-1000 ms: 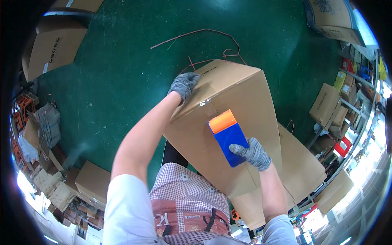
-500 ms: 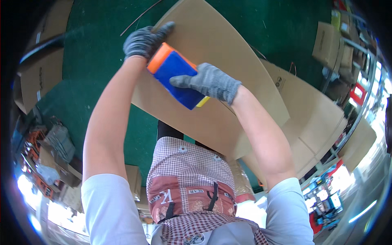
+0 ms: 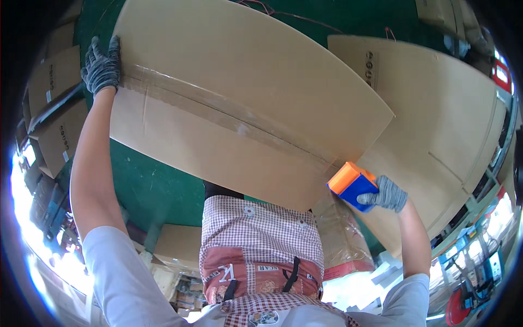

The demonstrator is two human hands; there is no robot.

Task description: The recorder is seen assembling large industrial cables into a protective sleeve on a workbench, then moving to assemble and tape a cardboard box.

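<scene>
A large brown carton (image 3: 229, 60) lies before me, with clear packing tape (image 3: 190, 103) along the seam across its top. At its right end my right hand (image 3: 388, 195), in a grey knit glove, grips an orange and blue tape dispenser (image 3: 354, 185). The dispenser's orange end is at the carton's right edge, where the taped seam ends. My left hand (image 3: 102, 68), gloved alike, rests against the carton's left edge with its fingers spread and nothing held. Part of the right hand's grip is hidden behind the dispenser.
Another flattened-looking brown carton (image 3: 430, 114) lies to the right, partly under the first. A tape-wrapped box (image 3: 340, 234) stands near my right side. More cartons (image 3: 57, 87) are stacked at the left. The floor (image 3: 141, 180) is green.
My right hand has moved right and nearer with the dispenser, from the carton's left part to its right end. My left hand has shifted left, its fingers now spread. The taped seam is now in view.
</scene>
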